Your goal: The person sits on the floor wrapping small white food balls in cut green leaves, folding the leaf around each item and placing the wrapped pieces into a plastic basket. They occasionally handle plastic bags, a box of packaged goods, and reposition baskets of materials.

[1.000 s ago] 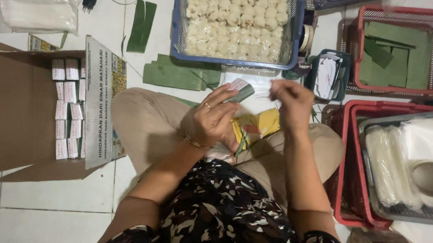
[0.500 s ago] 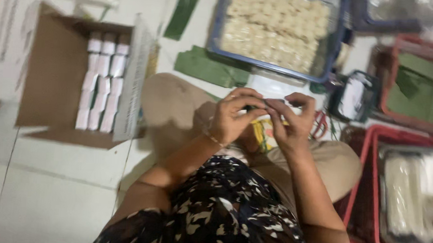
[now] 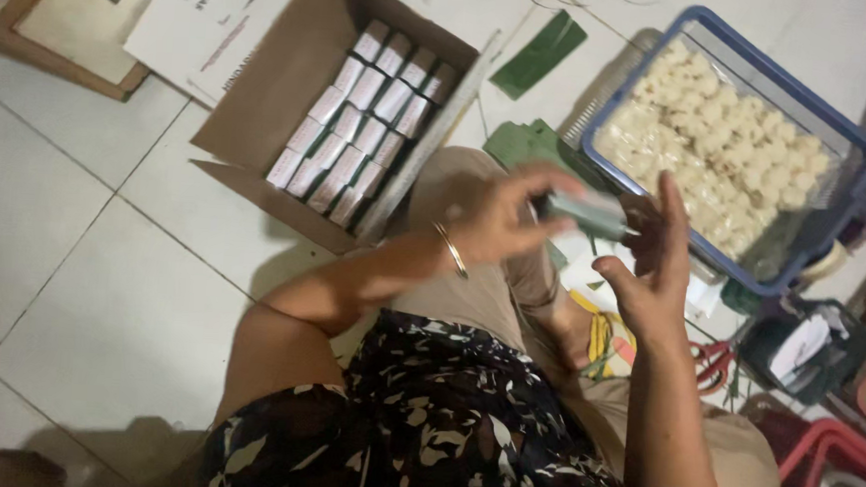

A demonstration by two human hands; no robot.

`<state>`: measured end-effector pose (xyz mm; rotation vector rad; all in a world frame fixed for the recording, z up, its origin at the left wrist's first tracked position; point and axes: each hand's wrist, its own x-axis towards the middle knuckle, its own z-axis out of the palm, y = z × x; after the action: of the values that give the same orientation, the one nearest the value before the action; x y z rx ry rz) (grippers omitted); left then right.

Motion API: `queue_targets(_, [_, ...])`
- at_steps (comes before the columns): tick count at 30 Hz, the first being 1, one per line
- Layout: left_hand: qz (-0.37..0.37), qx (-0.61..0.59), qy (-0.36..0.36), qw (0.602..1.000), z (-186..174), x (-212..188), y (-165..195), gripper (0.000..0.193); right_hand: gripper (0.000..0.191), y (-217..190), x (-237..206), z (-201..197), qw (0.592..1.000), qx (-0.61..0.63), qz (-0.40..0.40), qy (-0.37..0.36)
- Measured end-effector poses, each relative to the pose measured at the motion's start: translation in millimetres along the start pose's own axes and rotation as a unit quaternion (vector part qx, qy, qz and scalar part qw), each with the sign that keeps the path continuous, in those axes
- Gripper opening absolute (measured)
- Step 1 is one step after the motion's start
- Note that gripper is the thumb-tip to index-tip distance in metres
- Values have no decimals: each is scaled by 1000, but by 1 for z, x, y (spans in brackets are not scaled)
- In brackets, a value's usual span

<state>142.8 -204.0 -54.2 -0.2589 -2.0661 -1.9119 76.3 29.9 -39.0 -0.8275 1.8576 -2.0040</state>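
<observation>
Above lap: left hand grip pinches small green leaf-wrapped packet; right hand open, fingers spread.

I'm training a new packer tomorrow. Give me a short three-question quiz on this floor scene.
1. True or false: the cardboard box holds rows of small packets.
2. Which hand grips the green wrapped piece?
3. The blue-rimmed tub holds: A pale round pieces, B scissors, C folded leaves?

Key: 1 true. 2 the left hand; the right hand is open beside it. 3 A.
</observation>
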Motion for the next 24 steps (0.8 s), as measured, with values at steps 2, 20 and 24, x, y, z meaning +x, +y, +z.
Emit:
queue_targets(2, [-24,109,91,990,-62,15,-16,46,93,0,8,9,997,-43,-61,-6])
queue_targets(20, [-348,688,-43,635,-273,24,-168,49,39,73,-43,-58,935,-274,73,212])
queue_targets(24, [-319,697,-166,621,-265,55,-142,65,34,102,-79,-111,881,-384,136,240])
